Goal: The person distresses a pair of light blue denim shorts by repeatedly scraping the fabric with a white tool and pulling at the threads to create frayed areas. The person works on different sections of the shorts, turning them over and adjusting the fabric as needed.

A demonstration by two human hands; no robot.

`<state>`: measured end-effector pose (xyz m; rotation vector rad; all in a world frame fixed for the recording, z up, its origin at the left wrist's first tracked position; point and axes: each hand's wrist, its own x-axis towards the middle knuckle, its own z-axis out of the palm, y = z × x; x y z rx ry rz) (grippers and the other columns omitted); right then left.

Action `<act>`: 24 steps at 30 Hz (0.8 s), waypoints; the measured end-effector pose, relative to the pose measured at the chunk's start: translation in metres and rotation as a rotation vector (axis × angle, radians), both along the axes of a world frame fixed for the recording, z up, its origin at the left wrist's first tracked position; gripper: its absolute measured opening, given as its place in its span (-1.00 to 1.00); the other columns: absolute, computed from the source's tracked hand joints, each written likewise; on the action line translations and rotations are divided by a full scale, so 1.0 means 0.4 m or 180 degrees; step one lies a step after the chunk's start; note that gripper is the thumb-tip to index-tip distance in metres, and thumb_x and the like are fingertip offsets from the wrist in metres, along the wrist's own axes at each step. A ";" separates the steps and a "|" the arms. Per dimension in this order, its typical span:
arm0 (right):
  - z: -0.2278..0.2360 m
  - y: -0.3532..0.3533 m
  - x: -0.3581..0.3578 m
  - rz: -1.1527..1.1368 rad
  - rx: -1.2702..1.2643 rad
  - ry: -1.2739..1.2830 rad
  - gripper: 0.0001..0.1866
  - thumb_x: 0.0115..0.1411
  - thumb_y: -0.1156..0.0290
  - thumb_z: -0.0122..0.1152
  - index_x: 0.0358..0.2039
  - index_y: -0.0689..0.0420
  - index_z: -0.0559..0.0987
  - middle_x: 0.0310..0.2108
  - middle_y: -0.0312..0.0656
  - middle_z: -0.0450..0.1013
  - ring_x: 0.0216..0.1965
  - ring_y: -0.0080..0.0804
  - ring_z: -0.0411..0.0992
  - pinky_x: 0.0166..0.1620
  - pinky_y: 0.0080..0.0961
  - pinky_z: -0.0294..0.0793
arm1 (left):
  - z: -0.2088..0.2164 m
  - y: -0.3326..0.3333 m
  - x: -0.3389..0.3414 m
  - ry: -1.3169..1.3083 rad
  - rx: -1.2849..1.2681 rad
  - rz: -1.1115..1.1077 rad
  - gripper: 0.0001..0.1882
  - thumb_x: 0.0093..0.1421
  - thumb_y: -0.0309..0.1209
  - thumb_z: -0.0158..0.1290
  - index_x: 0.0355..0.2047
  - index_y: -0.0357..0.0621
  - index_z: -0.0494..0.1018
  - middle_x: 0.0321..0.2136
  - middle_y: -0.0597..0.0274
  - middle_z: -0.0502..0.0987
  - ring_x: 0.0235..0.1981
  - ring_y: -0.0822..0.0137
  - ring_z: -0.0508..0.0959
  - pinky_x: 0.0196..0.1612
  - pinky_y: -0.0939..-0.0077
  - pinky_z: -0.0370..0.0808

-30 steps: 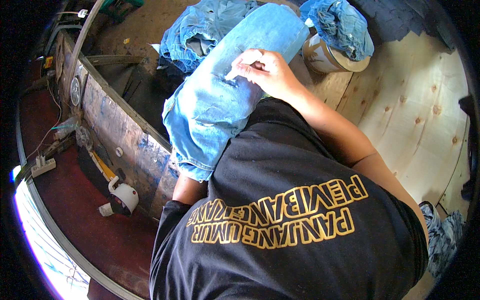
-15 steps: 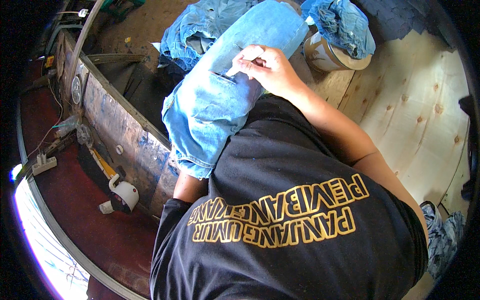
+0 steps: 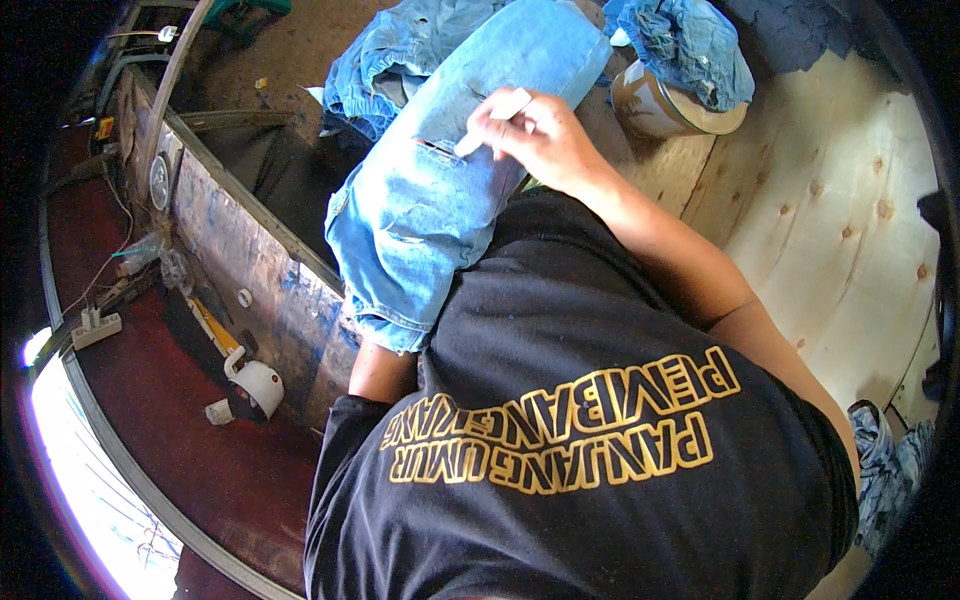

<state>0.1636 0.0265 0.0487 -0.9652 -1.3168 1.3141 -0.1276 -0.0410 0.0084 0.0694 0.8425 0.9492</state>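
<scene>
the right hand clamps a flat white tool; the dark slit in the light-blue denim leg, over the left forearm, now shows more, easier to reach; left hand's grip i cannot tell.

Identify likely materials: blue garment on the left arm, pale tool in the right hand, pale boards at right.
Blue garment: likely denim, matte; uneven fading and seam lines show.
Pale tool: possibly plastic or metal; only its smooth-looking, light ends show.
Pale boards: wood, probably plywood, apparently unpainted; knots and grain show.
</scene>
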 end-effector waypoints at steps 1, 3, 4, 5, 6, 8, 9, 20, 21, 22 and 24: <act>0.000 -0.004 -0.007 0.0052 -0.0179 -0.0328 -0.86 0.48 0.40 0.23 -0.08 0.18 0.64 -0.22 -0.24 0.69 -0.35 -0.63 0.50 -0.25 -0.61 0.53 | -0.001 -0.001 0.000 -0.0004 0.0005 -0.0003 -0.53 0.49 -0.19 -0.01 0.27 -0.19 0.44 0.11 0.04 0.61 0.10 0.09 0.63 0.25 0.12 0.52; 0.002 -0.013 -0.011 -0.0690 0.0013 -0.0197 -0.86 0.42 0.37 0.31 -0.19 0.18 0.69 -0.26 -0.23 0.71 -0.22 -0.53 0.63 -0.14 -0.51 0.60 | -0.003 -0.003 0.000 -0.0001 0.0001 -0.0007 -0.53 0.50 -0.18 -0.01 0.27 -0.19 0.44 0.11 0.04 0.61 0.10 0.09 0.63 0.25 0.12 0.52; 0.002 -0.016 -0.011 -0.0483 0.0015 -0.0171 -0.86 0.42 0.37 0.31 -0.18 0.18 0.69 -0.25 -0.23 0.71 -0.22 -0.53 0.63 -0.14 -0.51 0.60 | -0.003 -0.003 0.000 0.0000 0.0004 -0.0015 -0.53 0.50 -0.18 -0.01 0.27 -0.19 0.44 0.11 0.04 0.61 0.10 0.09 0.63 0.25 0.12 0.52; -0.001 -0.018 -0.015 -0.0244 -0.0040 -0.0193 -0.86 0.42 0.38 0.31 -0.17 0.18 0.69 -0.25 -0.23 0.71 -0.23 -0.53 0.63 -0.14 -0.51 0.59 | -0.004 -0.002 0.002 -0.0005 0.0006 -0.0017 -0.53 0.50 -0.18 -0.01 0.27 -0.19 0.44 0.11 0.04 0.61 0.10 0.08 0.63 0.25 0.12 0.52; -0.004 -0.018 -0.015 -0.0005 -0.0095 -0.0213 -0.86 0.42 0.38 0.31 -0.16 0.17 0.70 -0.25 -0.23 0.71 -0.23 -0.54 0.63 -0.14 -0.52 0.59 | -0.003 -0.001 0.003 -0.0006 -0.0002 -0.0017 -0.53 0.50 -0.18 -0.01 0.28 -0.19 0.44 0.11 0.04 0.61 0.10 0.08 0.63 0.25 0.12 0.52; -0.015 -0.004 -0.021 -0.0450 0.0012 -0.0098 -0.86 0.41 0.39 0.32 -0.14 0.17 0.70 -0.26 -0.23 0.70 -0.23 -0.55 0.63 -0.15 -0.53 0.58 | -0.003 0.006 0.010 -0.0009 0.0008 -0.0021 -0.53 0.50 -0.18 -0.01 0.28 -0.19 0.44 0.11 0.04 0.61 0.10 0.08 0.63 0.25 0.11 0.52; -0.020 0.003 -0.023 -0.0626 0.0107 0.0029 -0.86 0.41 0.39 0.32 -0.14 0.17 0.70 -0.27 -0.23 0.70 -0.23 -0.56 0.62 -0.16 -0.54 0.58 | -0.003 0.013 0.015 -0.0023 0.0021 -0.0037 -0.53 0.50 -0.18 -0.01 0.28 -0.19 0.44 0.11 0.04 0.61 0.10 0.08 0.63 0.25 0.11 0.52; 0.115 -0.062 -0.128 0.1057 0.1426 -0.1370 -0.51 0.40 -0.08 0.19 0.02 0.10 0.55 -0.39 0.05 0.62 -0.38 0.13 0.64 -0.29 0.06 0.63 | -0.023 0.036 0.036 -0.0021 0.0005 -0.0105 -0.52 0.50 -0.17 -0.02 0.29 -0.20 0.43 0.12 0.03 0.61 0.11 0.07 0.63 0.25 0.10 0.52; 0.123 -0.065 -0.161 0.1745 0.1345 -0.1638 -0.49 0.36 -0.05 0.24 0.04 0.14 0.53 -0.47 0.05 0.60 -0.38 0.11 0.65 -0.32 0.02 0.64 | -0.022 0.025 0.027 -0.0025 -0.0029 -0.0089 -0.51 0.50 -0.17 -0.02 0.29 -0.20 0.43 0.12 0.03 0.61 0.11 0.07 0.63 0.25 0.10 0.52; 0.124 -0.069 -0.190 0.2154 0.1659 -0.2118 -0.53 0.33 0.10 0.25 0.03 0.22 0.50 -0.51 0.05 0.58 -0.39 0.11 0.65 -0.36 -0.02 0.64 | -0.017 0.011 0.012 -0.0016 -0.0046 -0.0063 -0.51 0.50 -0.17 -0.02 0.29 -0.20 0.43 0.12 0.03 0.61 0.11 0.07 0.63 0.26 0.09 0.52; 0.114 -0.054 -0.242 0.2342 0.2012 -0.2105 -0.64 0.28 0.28 0.19 -0.02 0.25 0.45 -0.46 0.06 0.59 -0.41 0.13 0.64 -0.37 0.01 0.61 | -0.013 -0.012 -0.012 -0.0014 -0.0064 -0.0036 -0.51 0.50 -0.16 -0.02 0.29 -0.20 0.43 0.13 0.03 0.60 0.11 0.06 0.63 0.26 0.09 0.52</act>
